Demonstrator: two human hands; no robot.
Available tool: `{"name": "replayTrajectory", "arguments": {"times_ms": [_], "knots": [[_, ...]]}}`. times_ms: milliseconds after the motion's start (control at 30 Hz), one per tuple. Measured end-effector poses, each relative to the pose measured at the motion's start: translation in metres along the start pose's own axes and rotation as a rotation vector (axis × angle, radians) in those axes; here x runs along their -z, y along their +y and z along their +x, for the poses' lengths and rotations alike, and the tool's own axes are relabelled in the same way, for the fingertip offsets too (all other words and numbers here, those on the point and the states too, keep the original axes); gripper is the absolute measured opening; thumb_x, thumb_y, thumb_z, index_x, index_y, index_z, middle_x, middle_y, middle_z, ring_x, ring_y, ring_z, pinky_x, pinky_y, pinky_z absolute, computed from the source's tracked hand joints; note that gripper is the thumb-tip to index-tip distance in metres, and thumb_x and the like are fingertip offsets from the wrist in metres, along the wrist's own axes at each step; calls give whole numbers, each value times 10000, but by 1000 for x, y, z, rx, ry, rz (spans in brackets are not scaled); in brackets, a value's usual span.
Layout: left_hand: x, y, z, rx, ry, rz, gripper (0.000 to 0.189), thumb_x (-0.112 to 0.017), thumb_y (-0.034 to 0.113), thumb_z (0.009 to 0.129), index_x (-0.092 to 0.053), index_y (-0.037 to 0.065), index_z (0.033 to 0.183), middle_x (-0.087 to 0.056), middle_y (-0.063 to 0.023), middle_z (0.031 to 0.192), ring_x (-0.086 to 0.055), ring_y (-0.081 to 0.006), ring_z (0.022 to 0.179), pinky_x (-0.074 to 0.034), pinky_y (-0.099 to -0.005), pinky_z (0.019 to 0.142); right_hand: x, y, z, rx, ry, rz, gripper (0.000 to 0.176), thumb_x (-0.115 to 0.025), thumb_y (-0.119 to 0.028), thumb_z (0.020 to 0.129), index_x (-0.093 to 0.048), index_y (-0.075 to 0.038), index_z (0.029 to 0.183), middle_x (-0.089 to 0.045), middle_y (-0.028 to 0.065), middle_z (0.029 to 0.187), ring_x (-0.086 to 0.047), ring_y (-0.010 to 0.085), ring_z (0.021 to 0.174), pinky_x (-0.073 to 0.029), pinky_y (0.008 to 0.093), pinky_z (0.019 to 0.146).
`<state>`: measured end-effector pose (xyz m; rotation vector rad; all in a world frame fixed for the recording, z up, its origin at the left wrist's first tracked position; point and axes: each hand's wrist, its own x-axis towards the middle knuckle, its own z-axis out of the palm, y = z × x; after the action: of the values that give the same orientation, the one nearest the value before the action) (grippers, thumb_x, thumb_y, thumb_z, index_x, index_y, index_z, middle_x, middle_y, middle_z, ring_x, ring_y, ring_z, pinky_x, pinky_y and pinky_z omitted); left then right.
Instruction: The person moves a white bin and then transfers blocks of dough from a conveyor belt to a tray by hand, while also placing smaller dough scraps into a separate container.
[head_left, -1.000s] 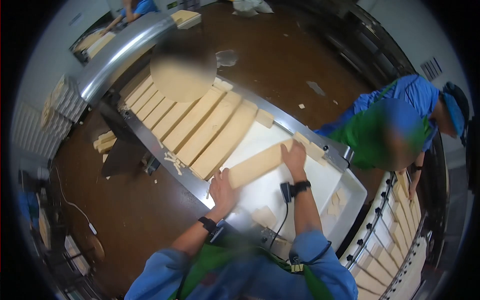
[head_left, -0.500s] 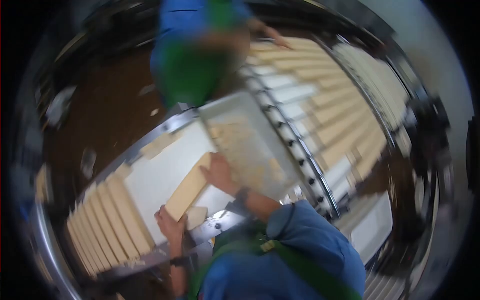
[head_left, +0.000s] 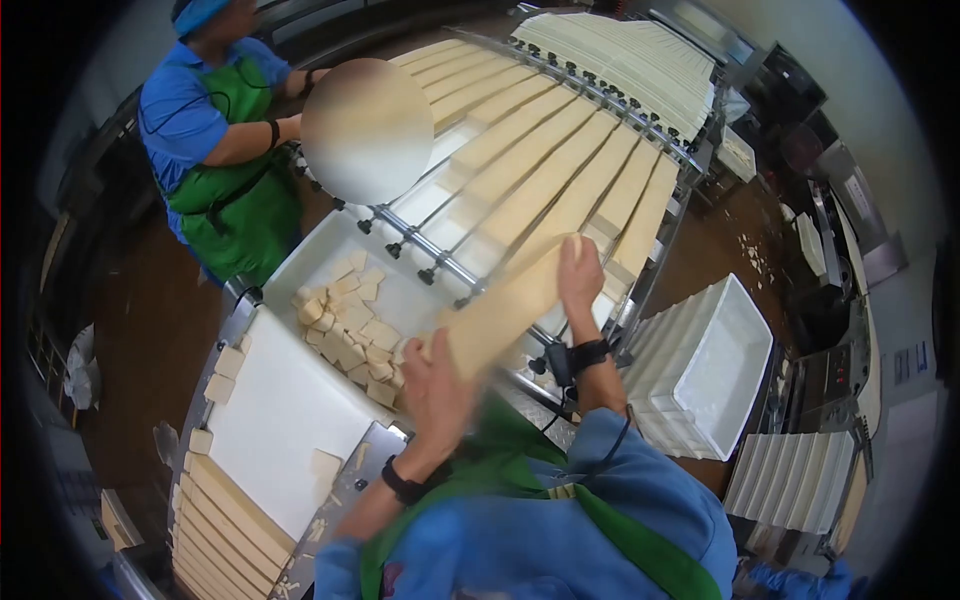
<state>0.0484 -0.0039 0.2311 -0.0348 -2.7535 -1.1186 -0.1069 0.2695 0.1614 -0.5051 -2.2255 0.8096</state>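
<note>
A long pale slab that looks like dough (head_left: 510,305) is held up between my hands, tilted over the near edge of the conveyor. My left hand (head_left: 437,392) is closed on its lower, nearer end, beside the white tub (head_left: 400,262). Gripping the far upper end is my right hand (head_left: 580,278). More pale slabs (head_left: 550,165) lie side by side on the conveyor just beyond. Several cut-off end pieces (head_left: 350,330) are heaped in the tub. To the left, a row of slabs (head_left: 225,515) rests at the near end of a white board (head_left: 275,390).
A co-worker in a green apron (head_left: 235,190) stands across the tub, arms toward the conveyor. The metal rail with black knobs (head_left: 430,250) edges the conveyor. White crates (head_left: 725,360) are stacked on my right. Small offcuts (head_left: 325,470) lie on the board.
My hands have lifted the slab off the white board and carried it right, over the tub to the conveyor edge. The view has turned toward the conveyor.
</note>
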Motion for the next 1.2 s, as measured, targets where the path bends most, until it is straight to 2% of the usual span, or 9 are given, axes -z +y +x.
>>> {"name": "replayTrajectory", "arguments": {"times_ms": [67, 267, 400, 467, 567, 800, 1000, 1067, 1200], "knots": [[-23, 29, 3, -13, -121, -47, 766, -830, 203, 807, -485, 106, 1484, -439, -244, 1332, -515, -449, 1193, -458, -522, 1001, 10, 38, 31, -32, -14, -24, 425, -625, -419, 1000, -696, -35, 1169, -738, 219, 1105, -698, 425, 1035, -530, 498, 912], [-82, 71, 19, -25, -401, -166, 723, -766, 246, 900, -436, 64, 1517, -458, -257, 1264, -600, -464, 1080, -505, -510, 930, 3, 95, 98, 72, -637, -487, 643, -531, -596, 987, -705, -4, 1170, -736, 278, 1098, -704, 439, 1049, -477, 557, 954], [-86, 81, 35, -36, -400, -136, 687, -730, 231, 932, -424, 67, 1526, -483, -236, 1252, -633, -438, 1037, -515, -508, 918, -1, 101, 103, 116, -667, -576, 685, -533, -631, 966, -705, -1, 1171, -752, 256, 1082, -718, 429, 1025, -413, 573, 1002], [-92, 75, 39, -4, -389, -159, 656, -699, 230, 961, -411, 71, 1528, -503, -216, 1236, -651, -401, 990, -511, -507, 916, 0, 100, 105, 85, -701, -590, 716, -538, -650, 960, -684, 6, 1208, -748, 269, 1095, -678, 437, 1123, -356, 592, 1046], [-97, 74, 39, 31, -367, -208, 650, -673, 170, 922, -417, 106, 1516, -520, -236, 1212, -623, -476, 1081, -516, -530, 957, 2, 97, 103, 127, -616, -581, 693, -593, -614, 930, -685, -1, 1242, -742, 238, 1123, -591, 382, 1240, -349, 579, 1025], [-150, 67, 54, -45, -295, -237, 624, -640, 143, 931, -419, 76, 1511, -517, -242, 1228, -615, -469, 1104, -515, -525, 960, 20, 88, 83, 227, -202, -507, 618, -727, -439, 908, -634, -7, 1340, -648, 221, 1295, -474, 359, 1339, -346, 560, 994], [-183, 63, 62, -101, -218, -254, 589, -564, 108, 978, -391, 74, 1540, -465, -235, 1305, -616, -425, 1028, -503, -498, 950, 35, 103, 14, 368, -388, -229, 659, -712, -409, 929, -549, -28, 1442, -505, 264, 1476, -412, 431, 1414, -265, 651, 1127], [-172, 65, 63, -139, -269, -308, 642, -500, 0, 911, -390, 72, 1539, -440, -249, 1335, -585, -454, 1108, -504, -495, 969, 53, 89, -8, 396, -741, 1, 677, -636, -367, 999, -419, -91, 1579, -361, 277, 1609, -281, 453, 1533, -140, 670, 1222], [-156, 65, 63, -131, -272, -410, 649, -550, -26, 865, -438, 49, 1501, -499, -263, 1356, -543, -460, 1248, -490, -472, 1052, 79, 54, -27, 457, -952, -65, 730, -650, -287, 984, -345, -115, 1625, -251, 267, 1673, -202, 450, 1574, -92, 679, 1238]]}}
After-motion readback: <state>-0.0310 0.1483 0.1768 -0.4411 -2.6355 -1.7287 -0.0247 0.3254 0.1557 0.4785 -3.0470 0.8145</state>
